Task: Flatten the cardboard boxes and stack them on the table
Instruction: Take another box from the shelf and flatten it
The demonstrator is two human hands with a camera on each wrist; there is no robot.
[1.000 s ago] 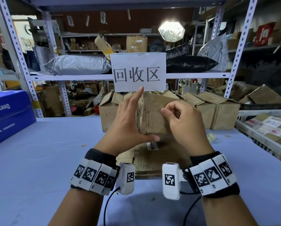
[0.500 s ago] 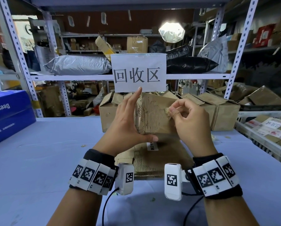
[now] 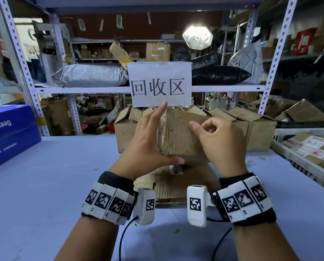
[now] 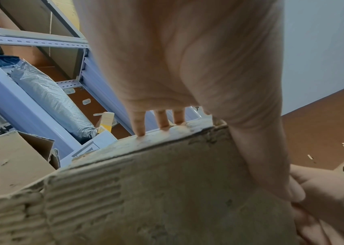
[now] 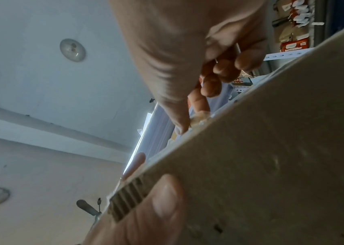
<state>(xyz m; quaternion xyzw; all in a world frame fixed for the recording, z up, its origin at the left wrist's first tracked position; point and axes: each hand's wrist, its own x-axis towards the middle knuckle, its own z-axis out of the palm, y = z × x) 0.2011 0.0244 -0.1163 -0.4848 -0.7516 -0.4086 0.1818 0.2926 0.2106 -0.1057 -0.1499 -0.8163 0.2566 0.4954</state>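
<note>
head view: sign [image 3: 160, 84] reads "回收区"; blue box [image 3: 8, 132] perhaps "deegeo".

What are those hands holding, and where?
A cardboard box: the left hand grips its left end, and the right hand's fingers pick at its upper face.

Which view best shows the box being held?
The head view: the box appears whole, gripped by the left hand above the table. The left wrist view shows only its torn corrugated face up close; the right wrist view shows one edge and side.
</note>
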